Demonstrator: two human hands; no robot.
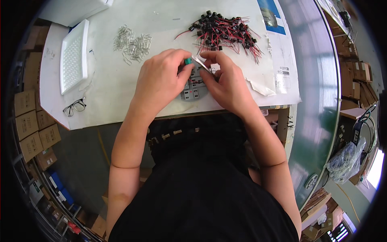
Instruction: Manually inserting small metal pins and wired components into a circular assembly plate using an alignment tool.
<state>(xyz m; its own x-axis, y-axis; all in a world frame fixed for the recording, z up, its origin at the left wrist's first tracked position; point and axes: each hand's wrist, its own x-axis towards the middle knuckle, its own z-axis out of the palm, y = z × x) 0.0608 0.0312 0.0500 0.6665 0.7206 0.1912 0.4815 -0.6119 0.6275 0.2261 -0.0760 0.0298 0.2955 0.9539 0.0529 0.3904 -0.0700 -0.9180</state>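
My left hand (163, 76) is closed, thumb and forefinger pinching a small green piece (188, 61). Close beside it, my right hand (226, 82) grips a slim, silvery, tweezer-like tool (200, 63), its upper end slanting toward the green piece. Whether the two touch is too small to tell. Below and between both hands lies a round grey fixture (191, 94) with small blocks and dark slots on it. My fingers cover part of it. A small white piece (215, 68) shows by my right fingers.
Black round components (219, 30) with red wires are heaped beyond my right hand. Small clear pieces (132, 43) lie at the far left. Further left are a white tray (84, 52) and glasses (74, 107). A torn sheet edge (260, 87) lies right of my hand.
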